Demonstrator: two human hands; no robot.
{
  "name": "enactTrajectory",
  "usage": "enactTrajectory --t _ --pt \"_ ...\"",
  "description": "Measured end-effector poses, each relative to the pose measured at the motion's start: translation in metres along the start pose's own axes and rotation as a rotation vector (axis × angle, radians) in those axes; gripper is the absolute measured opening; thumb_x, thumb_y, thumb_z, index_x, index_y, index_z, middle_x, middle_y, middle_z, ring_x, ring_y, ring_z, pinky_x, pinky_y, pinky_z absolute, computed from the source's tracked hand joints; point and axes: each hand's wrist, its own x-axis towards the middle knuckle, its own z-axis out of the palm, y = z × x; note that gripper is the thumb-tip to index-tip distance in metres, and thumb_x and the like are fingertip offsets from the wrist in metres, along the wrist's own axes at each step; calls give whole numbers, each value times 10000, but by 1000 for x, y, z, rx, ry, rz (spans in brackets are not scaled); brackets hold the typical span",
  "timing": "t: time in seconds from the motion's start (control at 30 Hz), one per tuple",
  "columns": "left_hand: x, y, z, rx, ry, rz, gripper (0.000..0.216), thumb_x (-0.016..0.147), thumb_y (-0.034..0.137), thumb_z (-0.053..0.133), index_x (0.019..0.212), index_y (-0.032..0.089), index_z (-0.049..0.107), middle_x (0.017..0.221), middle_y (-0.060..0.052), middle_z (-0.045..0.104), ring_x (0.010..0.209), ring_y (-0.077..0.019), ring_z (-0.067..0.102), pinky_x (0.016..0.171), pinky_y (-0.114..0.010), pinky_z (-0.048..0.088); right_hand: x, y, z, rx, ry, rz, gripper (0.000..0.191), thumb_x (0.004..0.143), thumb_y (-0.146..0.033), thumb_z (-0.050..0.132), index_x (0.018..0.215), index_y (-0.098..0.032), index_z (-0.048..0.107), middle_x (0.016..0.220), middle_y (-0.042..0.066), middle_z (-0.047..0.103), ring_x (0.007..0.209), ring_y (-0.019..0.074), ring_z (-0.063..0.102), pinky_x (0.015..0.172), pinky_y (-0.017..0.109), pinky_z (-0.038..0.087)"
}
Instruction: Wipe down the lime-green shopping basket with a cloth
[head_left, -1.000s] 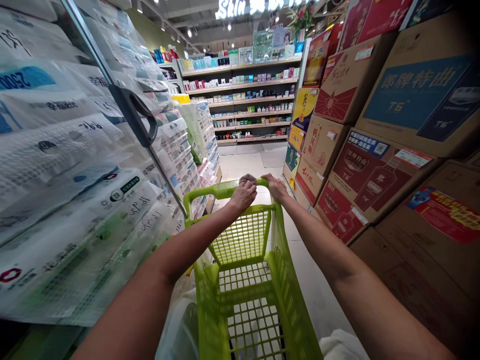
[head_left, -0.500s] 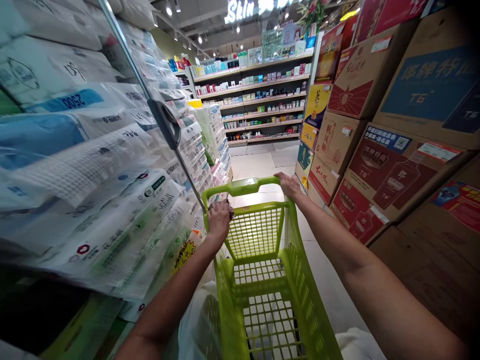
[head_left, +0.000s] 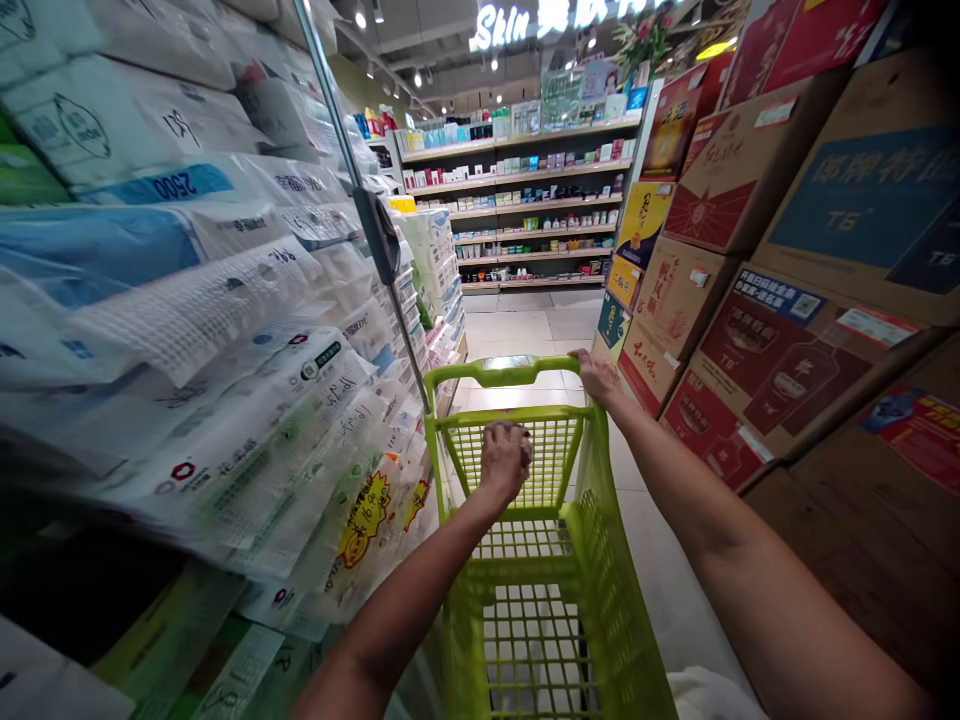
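Observation:
A lime-green plastic shopping cart [head_left: 630, 600] with a grid-like inside reaches from below me to the centre of the view. My right hand [head_left: 598, 377] is closed around the far right corner of its frame. Over the basket, apart from the rim, hovers my left hand [head_left: 506, 462], its fingers curled in; a small dark bit shows at the fingers, too little to name. At the cart's left far corner rises a metal pole [head_left: 337, 110] with a grey plastic clip [head_left: 377, 235] on it.
Wrapped tissue packs [head_left: 225, 440] are piled high along the left, close to the cart. Stacked cartons [head_left: 780, 350] line the right. Pale floor tiles [head_left: 525, 325] lead to a shelf of small boxed goods [head_left: 517, 195] under a lit sign.
My left hand has let go of the cart's left side and moved right, over the basket. My right hand keeps its hold. The view has shifted slightly, with the pole now further right.

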Motion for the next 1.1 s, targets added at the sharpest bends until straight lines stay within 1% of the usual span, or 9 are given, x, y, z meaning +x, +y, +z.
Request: enactTrajectory --t 0.17,0.33,0.43,0.53,0.6,0.73,0.83,0.97,1.1 --pt "-4 -37 -27 108 25 -250 262 939 151 569 1199 149 605 1210 -189 539 1061 -310 535 833 -409 520 1 9 -3 36 44 0 580 1050 -402 145 1222 -257 680 1344 82 689 1250 291 595 1214 604 266" --pt "0 -34 -16 172 -52 -268 381 873 -43 509 1203 130 590 1266 -200 529 1176 -318 526 979 -457 481 0 9 -4 24 37 19 587 1055 -412 140 1244 -255 673 1375 75 671 1260 282 591 1223 599 254" --pt "-6 -32 -4 70 -65 -298 371 838 -64 548 1130 153 622 1279 -189 538 1299 -351 472 1055 -524 447 -2 8 -6 21 26 18 586 1055 -404 133 1257 -262 665 1399 73 655 1286 280 576 1228 590 249" --pt "-10 -34 -1 -230 -32 -416 382 723 -95 670 1007 157 624 1252 -176 547 1308 -355 465 1056 -527 452 -3 8 -8 19 27 15 577 1055 -394 139 1263 -261 661 1401 73 653 1286 278 577 1232 594 242" --pt "-8 -36 -2 -580 51 -594 439 656 -121 721 966 169 608 1169 -139 571 1186 -298 543 966 -441 513 -3 8 -8 19 32 13 572 1054 -388 144 1266 -258 660 1399 75 655 1279 280 581 1231 605 242" --pt "-1 -35 2 -1452 260 -1364 321 791 -59 668 991 181 597 979 -68 604 831 -172 626 641 -266 533 -2 7 -8 11 20 12 577 1053 -389 140 1268 -261 660 1395 76 659 1252 284 599 1229 614 245" --pt "6 -36 8 -1659 302 -1661 211 939 154 648 1149 150 628 1132 -115 648 955 -211 670 745 -358 597 -3 4 -9 -2 -3 22 594 1051 -397 121 1296 -265 646 1423 70 641 1274 285 591 1245 595 223" --pt "23 -44 4 -1774 400 -1623 410 976 401 646 1322 184 608 1327 -111 626 1140 -243 643 951 -464 577 -4 1 -8 -21 -12 30 591 1050 -401 118 1307 -268 633 1437 67 631 1313 276 570 1252 583 222" --pt "40 -48 -4 -1914 513 -1427 97 925 129 644 998 176 600 923 -40 645 749 -123 637 608 -233 563 -3 2 -6 -22 -9 10 578 1049 -397 123 1271 -269 641 1399 70 651 1293 270 581 1237 594 255"
